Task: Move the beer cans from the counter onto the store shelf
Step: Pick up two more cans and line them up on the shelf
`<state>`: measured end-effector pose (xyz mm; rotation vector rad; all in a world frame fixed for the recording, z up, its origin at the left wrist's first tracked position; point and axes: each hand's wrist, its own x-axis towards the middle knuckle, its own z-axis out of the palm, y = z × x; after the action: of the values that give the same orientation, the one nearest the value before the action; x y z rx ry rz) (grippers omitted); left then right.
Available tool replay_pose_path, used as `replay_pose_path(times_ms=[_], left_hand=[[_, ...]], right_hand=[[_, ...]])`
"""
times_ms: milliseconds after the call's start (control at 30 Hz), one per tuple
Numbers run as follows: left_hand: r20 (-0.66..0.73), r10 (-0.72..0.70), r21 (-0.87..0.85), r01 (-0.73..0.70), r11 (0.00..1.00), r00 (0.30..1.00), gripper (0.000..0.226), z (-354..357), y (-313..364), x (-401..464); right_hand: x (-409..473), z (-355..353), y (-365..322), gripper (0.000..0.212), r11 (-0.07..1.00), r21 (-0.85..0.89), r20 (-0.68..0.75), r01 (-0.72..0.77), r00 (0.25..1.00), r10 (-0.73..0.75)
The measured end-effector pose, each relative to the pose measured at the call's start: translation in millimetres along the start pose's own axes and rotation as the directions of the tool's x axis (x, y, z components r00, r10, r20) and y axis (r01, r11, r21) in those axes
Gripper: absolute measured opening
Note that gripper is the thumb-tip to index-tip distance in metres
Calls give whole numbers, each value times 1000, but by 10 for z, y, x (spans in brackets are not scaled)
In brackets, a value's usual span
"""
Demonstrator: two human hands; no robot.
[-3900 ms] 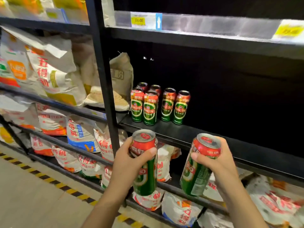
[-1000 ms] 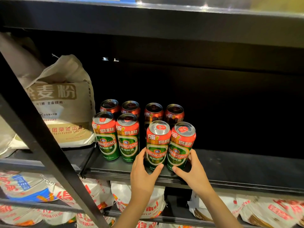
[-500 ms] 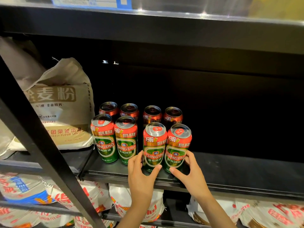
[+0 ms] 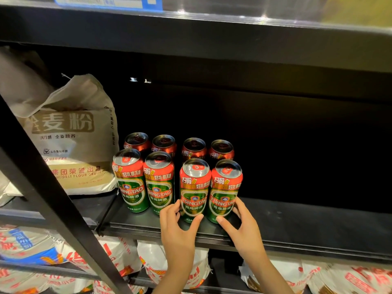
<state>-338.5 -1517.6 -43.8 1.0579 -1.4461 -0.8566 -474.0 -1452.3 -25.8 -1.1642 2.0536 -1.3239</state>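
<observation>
Eight beer cans stand upright on the store shelf (image 4: 297, 221) in two rows of four, toward its left end and close to the front edge, just right of a flour sack (image 4: 72, 145). The two at the right of the front row are in hand: the left hand (image 4: 180, 228) cups the base of the left can (image 4: 194, 187), thumb on its front and fingers (image 4: 169, 211) curled round its left side, while the right hand (image 4: 239, 221) does the same on the right can (image 4: 226, 187), thumb in front and fingers (image 4: 238, 205) wrapped round the right side. Both grips look light, fingers apart and closed loosely on the cans, which already rest on the shelf and touch each other. The main risk I see is the low hold: a push at the base of a tall, narrow can could tip it back into the rear row, or a hasty withdrawal could drag one forward off the front edge. A small gap separates this pair from the two front cans to their left, so a sideways nudge could knock those too. The cans are tall and slim, green below with a red band and printed lettering above, silver pull-tab lids, undented as far as I can tell. The counter is out of sight, so I cannot tell how many remain.
</observation>
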Motion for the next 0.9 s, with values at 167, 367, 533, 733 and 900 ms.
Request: replay_pose_path(times_ms=[167, 367, 533, 733, 900], left_hand=[[-18, -15, -2, 15, 1000, 1000, 57, 44, 11, 31], [-41, -56, -19, 55, 998, 998, 56, 60, 40, 37], [-39, -55, -21, 54, 998, 998, 51, 63, 33, 54], [-46, -48, 3, 48, 999, 998, 50, 71, 48, 50], [-33, -72, 27, 73, 997, 997, 50, 67, 99, 42]], right_hand=[[14, 30, -17, 68, 999, -42, -8, 26, 1000, -26], [36, 61, -17, 71, 994, -97, 16, 41, 999, -40], [48, 85, -12, 73, 990, -135, 20, 34, 999, -31], [40, 93, -12, 73, 985, -168, 13, 44, 999, -43], [6, 106, -34, 72, 979, -198, 4, 42, 999, -42]])
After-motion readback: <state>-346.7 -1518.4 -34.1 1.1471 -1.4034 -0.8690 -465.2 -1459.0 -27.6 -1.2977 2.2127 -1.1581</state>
